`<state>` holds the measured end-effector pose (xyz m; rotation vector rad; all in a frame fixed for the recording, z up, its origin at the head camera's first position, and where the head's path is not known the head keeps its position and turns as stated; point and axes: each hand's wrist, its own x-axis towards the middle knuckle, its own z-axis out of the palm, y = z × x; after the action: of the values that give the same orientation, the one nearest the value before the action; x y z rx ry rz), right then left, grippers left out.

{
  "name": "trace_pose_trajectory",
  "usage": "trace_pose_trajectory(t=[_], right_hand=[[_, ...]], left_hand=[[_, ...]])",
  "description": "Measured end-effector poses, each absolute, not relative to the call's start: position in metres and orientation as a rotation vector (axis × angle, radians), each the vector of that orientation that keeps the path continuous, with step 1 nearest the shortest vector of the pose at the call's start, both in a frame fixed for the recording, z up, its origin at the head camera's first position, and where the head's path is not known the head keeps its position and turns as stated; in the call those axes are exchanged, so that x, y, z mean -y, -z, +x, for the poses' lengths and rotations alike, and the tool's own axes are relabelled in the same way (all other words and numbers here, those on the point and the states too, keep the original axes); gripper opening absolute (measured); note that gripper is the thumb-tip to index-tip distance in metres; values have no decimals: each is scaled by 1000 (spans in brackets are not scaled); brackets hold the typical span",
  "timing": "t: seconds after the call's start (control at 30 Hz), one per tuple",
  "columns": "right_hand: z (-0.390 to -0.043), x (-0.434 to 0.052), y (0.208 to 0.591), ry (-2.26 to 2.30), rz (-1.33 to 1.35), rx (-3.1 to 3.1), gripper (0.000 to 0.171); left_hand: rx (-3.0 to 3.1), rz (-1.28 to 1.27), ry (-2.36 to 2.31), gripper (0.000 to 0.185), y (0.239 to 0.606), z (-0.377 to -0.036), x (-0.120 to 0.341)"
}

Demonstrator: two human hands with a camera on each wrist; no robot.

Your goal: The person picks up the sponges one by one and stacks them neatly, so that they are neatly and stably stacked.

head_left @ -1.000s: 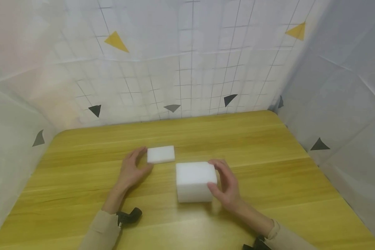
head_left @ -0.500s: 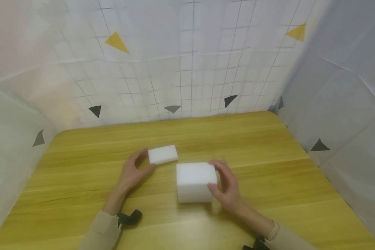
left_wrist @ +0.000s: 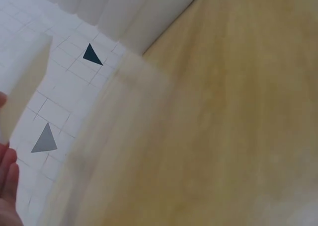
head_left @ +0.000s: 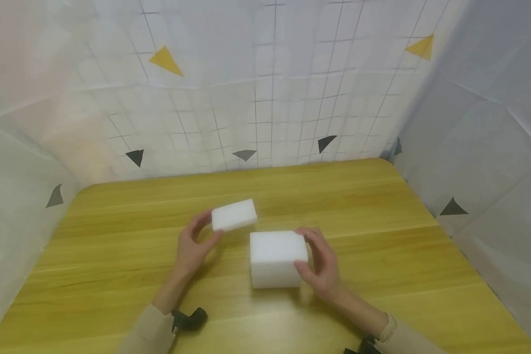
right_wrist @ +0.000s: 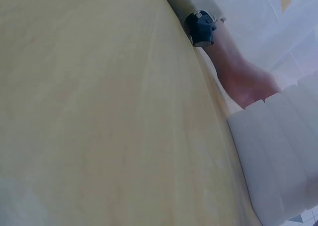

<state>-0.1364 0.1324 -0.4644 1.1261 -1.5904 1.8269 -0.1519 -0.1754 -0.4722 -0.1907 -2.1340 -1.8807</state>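
Since the earlier frame, left hand (head_left: pixel 193 246) has lifted the thin sponge (head_left: pixel 233 215), pinching its end. Two sponges: right hand (head_left: pixel 320 263) grips the sponge stack (head_left: pixel 276 258), resting on the bench (head_left: pixel 380 206).

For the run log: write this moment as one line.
left hand: holds thin sponge, lifted | right hand: grips sponge stack on table

Thin sponge (head_left: pixel 233 215) held by the left hand (head_left: pixel 193 246), apparently lifted off the surface (head_left: pixel 380 236), behind and left of the sponge stack (head_left: pixel 276 258). Right hand (head_left: pixel 320 263) touches the stack's right side. Walls enclose three sides.
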Motion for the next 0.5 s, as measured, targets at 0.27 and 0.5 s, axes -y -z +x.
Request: trace_pose_trajectory(t=[0.27,0.5], right_hand=[[-136,-133,465,-1821,1130,1592,49],[-136,-134,466,-1824,1120,1604,50]], left_hand=[[1959,-338,1934,52,455,-143,159],[1796,-476,1953,50,441,-133,141]])
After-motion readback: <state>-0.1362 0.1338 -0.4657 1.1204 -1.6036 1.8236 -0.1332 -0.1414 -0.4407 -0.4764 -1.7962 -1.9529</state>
